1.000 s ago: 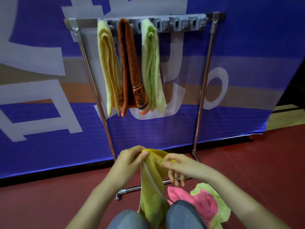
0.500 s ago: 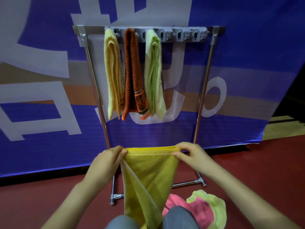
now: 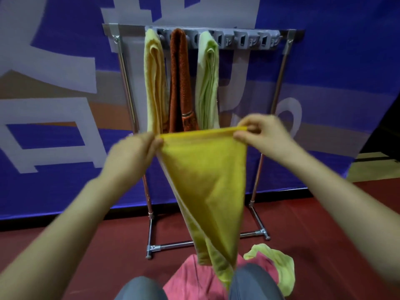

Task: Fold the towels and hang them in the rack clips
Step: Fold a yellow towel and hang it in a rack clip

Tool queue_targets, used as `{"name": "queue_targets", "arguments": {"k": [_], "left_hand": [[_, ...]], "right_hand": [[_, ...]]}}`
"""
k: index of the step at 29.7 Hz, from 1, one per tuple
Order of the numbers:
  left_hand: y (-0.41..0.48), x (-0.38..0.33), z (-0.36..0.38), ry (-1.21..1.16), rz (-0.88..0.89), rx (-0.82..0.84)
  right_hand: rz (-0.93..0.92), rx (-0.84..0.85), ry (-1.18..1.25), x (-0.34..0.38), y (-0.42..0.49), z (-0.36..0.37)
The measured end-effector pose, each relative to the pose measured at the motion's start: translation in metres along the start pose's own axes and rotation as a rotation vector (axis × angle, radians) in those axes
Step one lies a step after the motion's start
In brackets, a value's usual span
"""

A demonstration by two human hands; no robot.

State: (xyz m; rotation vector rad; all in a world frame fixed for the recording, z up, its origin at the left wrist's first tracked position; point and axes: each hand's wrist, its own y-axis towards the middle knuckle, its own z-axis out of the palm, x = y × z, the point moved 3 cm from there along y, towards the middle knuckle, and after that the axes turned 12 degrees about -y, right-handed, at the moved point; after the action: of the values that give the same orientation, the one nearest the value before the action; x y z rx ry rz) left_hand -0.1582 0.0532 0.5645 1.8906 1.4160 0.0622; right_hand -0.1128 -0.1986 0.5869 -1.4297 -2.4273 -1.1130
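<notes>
I hold a yellow towel (image 3: 207, 176) stretched between both hands in front of the rack. My left hand (image 3: 134, 152) pinches its top left corner, and my right hand (image 3: 264, 133) pinches the top right corner. The cloth hangs down to a point between my knees. Behind it stands a metal rack (image 3: 127, 83) with a grey row of clips (image 3: 249, 40) along the top. A pale yellow towel (image 3: 153, 83), a rust-orange towel (image 3: 179, 83) and a light green towel (image 3: 207, 83) hang folded from the left clips. The clips to the right hold nothing.
A pink towel (image 3: 194, 280) and a lime-green towel (image 3: 279, 265) lie crumpled on the red floor (image 3: 75, 245) by my knees. A blue and white banner (image 3: 54, 105) stands close behind the rack. The rack's foot bar (image 3: 171, 246) lies on the floor.
My hands have moved apart and upward, spreading the yellow towel's top edge from a bunched fold to a taut wide line, now level with the hanging towels' lower ends.
</notes>
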Motion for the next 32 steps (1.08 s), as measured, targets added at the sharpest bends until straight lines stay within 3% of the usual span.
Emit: {"name": "queue_targets", "arguments": {"k": [3,15,22,28,32], "left_hand": [[-0.015,0.014,0.031,-0.055,-0.149,0.115],[-0.019,0.003,0.025,-0.360,-0.190,-0.002],[-0.044,-0.011,0.044,-0.419,-0.268,-0.105],[-0.059,-0.043,0.064,-0.543,-0.282,-0.082],[-0.065,-0.045,0.067,-0.756,-0.398,-0.028]], "right_hand": [[0.177,0.089,0.049,-0.024,-0.010,0.024],[0.398,0.102,0.296,-0.027,-0.023,0.037],[0.517,0.134,0.425,-0.001,-0.046,0.054],[0.480,0.235,0.670,0.039,-0.069,0.080],[0.503,0.247,0.828,0.044,-0.075,0.085]]}}
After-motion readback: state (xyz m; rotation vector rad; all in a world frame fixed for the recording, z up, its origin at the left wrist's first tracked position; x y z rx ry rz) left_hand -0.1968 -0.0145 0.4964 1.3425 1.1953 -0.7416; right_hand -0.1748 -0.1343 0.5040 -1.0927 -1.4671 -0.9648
